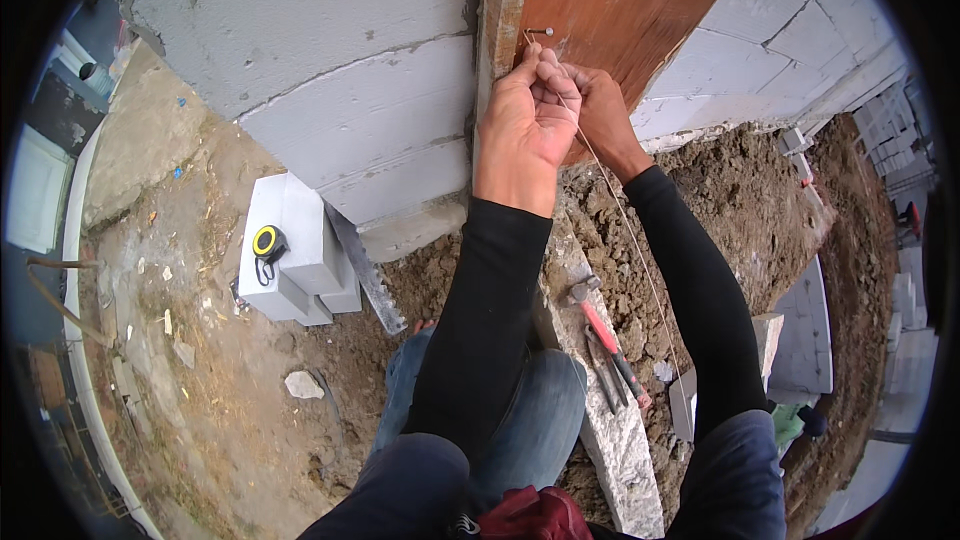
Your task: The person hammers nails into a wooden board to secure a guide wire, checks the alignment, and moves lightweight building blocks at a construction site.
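A nail (540,31) sticks out of a reddish-brown wooden board (640,0) fixed between pale block walls. Just below it, my left hand (530,120) has its fingers pinched on a thin string (622,205), which loops up toward the nail. My right hand (603,118) is pressed close beside it, also at the string; its fingertips are mostly behind the left hand. From the hands the string runs down past my right forearm toward the ground.
Below lies a concrete beam (625,460) bearing a red-handled hammer (612,340) and pliers (606,370). At left, white blocks (290,210) carry a yellow tape measure (268,242); a handsaw (365,270) leans on them. Loose soil (700,210) covers the right side.
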A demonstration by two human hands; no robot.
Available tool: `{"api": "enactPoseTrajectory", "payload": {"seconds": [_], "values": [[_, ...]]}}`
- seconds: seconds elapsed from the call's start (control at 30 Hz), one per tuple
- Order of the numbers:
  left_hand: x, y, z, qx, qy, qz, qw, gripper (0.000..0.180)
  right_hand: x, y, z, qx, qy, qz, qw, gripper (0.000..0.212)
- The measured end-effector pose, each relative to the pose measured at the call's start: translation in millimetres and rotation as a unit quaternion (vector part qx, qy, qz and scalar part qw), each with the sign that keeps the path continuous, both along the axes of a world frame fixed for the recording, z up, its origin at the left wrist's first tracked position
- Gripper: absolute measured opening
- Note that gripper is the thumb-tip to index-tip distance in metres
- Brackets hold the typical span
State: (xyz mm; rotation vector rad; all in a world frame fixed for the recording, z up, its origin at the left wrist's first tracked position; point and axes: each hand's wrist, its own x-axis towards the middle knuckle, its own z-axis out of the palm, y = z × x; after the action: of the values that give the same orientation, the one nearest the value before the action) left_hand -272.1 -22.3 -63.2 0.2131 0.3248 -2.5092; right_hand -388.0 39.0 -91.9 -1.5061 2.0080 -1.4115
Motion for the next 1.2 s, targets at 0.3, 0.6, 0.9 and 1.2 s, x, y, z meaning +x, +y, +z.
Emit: {"api": "enactPoseTrajectory", "payload": {"seconds": [0.3,0.6,0.9,1.2], "values": [[2,17,3,-0.057,0.014,0.036,0.998,0.010,-4,7,13,0.038,-0.073,0.060,0.995,0.043],[16,34,7,-0.102,0.001,0.028,0.994,0.012,-1,10,14,0.042,-0.060,0.115,0.991,0.052],[6,1,-5,-0.069,0.079,-0.032,0.994,0.017,-7,4,14,0.080,0.020,0.038,0.996,0.042],[-2,6,-5,0.029,0.117,-0.052,0.991,0.011,-17,5,-2,-0.003,0.023,0.014,1.000,0.038]]}}
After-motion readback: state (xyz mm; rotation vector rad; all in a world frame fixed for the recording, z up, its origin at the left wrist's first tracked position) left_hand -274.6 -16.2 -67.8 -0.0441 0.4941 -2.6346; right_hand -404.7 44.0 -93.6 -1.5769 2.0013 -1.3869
